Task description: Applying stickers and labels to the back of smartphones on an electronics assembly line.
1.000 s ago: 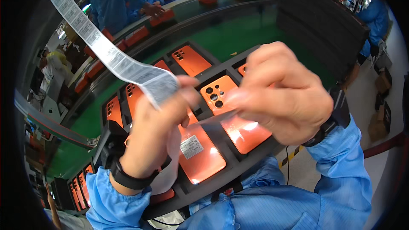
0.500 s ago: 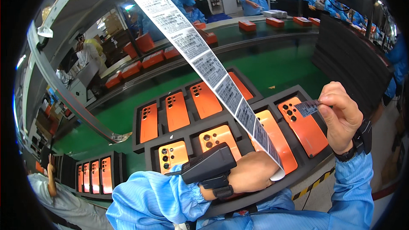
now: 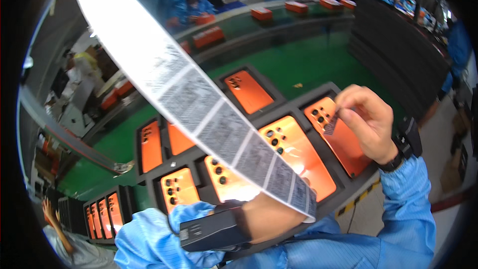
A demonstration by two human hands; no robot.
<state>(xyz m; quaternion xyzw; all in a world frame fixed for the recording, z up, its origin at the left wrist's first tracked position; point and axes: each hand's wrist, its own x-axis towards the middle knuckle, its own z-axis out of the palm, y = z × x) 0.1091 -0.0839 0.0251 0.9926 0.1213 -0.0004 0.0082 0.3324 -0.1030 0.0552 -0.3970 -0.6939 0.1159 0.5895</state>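
Tray (image 3: pixel 291 108): black, walling orange phones (image 3: pixel 298 157) into pockets; green belt (image 3: pixel 311 65) is leaving room beyond its far edge.
Label strip (image 3: pixel 201 117): slanting up-left from the left hand (image 3: pixel 275 219), whose fingers are hiding; grip, cannot tell.
Right hand (image 3: pixel 369 122): thumb and forefinger pinching a small label (image 3: pixel 330 126).
Rightmost phone (image 3: pixel 344 144): lying below-left of the right hand, the nearer one; long axis slanting down-right.
Small label: hanging over its camera end; contact, cannot tell.

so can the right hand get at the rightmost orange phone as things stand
Probably yes: the right hand is right by the rightmost orange phone, and the label strip runs off to the left. That hand is pinching a small label, though.
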